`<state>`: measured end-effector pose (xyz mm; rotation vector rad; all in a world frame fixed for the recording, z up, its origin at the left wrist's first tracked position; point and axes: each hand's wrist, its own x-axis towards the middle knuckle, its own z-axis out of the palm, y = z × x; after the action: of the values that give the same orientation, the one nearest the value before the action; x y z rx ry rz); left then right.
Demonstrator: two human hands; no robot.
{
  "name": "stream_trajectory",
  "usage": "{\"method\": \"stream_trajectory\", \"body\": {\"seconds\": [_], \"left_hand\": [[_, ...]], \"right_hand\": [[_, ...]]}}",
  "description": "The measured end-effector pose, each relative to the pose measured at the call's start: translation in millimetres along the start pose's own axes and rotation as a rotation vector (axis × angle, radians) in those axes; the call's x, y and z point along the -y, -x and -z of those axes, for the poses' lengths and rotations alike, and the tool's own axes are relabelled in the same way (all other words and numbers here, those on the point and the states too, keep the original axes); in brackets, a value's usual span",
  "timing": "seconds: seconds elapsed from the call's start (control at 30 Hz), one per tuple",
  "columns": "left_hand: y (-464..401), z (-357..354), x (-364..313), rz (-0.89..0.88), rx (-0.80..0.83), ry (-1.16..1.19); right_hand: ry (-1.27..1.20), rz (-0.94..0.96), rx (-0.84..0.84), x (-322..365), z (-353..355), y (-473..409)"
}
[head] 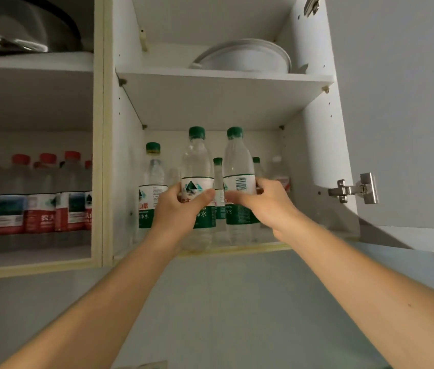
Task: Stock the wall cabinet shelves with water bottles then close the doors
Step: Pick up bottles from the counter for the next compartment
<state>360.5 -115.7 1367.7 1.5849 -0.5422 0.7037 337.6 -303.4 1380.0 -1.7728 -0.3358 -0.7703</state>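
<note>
I am looking up into an open wall cabinet. My left hand (181, 206) is curled round the label of a green-capped water bottle (197, 182), thumb across the front. My right hand (261, 201) grips a second green-capped bottle (238, 179) just beside it, fingers wrapped behind the label. Both bottles stand upright at the front of the lower shelf (237, 247) in the right-hand compartment — whether their bases already rest on the board I cannot tell.

Another green-capped bottle (153, 182) stands to the left, and smaller ones show behind. The left-hand compartment holds a row of red-capped bottles (43, 198). On the shelf above sit white plates (248, 58). The cabinet door (397, 115) hangs open on my right, its metal hinge (354, 191) in view.

To do this step well, I judge I should slide both bottles straight back, keeping them vertical and apart from their neighbours, then let go only once each stands firm — a nudge could topple the back row.
</note>
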Motion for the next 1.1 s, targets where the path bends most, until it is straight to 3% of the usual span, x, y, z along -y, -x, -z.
{"method": "stream_trajectory", "body": {"seconds": [0.2, 0.5, 0.67, 0.73, 0.8, 0.87, 0.97, 1.1], "left_hand": [[-30.9, -15.3, 16.8, 0.098, -0.004, -0.08], [-39.0, -23.4, 25.6, 0.103, 0.029, -0.146], [-32.7, -12.2, 5.9, 0.095, 0.137, -0.373], [-22.6, -5.0, -0.8, 0.063, 0.153, -0.486], [-5.6, 3.7, -4.0, -0.021, 0.106, -0.529], [19.4, 12.8, -4.8, -0.163, 0.036, -0.495], [65.8, 28.6, -0.5, -0.351, -0.029, -0.366], [123.6, 56.2, 21.4, -0.266, -0.047, -0.22]], "right_hand": [[0.085, -0.047, 0.041, -12.0, -8.5, -26.7], [0.118, -0.021, 0.066, -21.6, -11.4, -32.3], [0.314, 0.001, 0.096, -13.1, -13.9, -20.5], [0.394, 0.011, 0.044, -11.6, -17.5, -8.5], [0.442, 0.092, -0.124, -12.1, -22.3, 10.0], [0.438, 0.257, -0.255, -15.4, -29.6, 37.6], [0.357, 0.444, -0.277, -25.5, -44.1, 87.1], [0.281, 0.434, -0.218, -53.2, -61.9, 150.7]]}}
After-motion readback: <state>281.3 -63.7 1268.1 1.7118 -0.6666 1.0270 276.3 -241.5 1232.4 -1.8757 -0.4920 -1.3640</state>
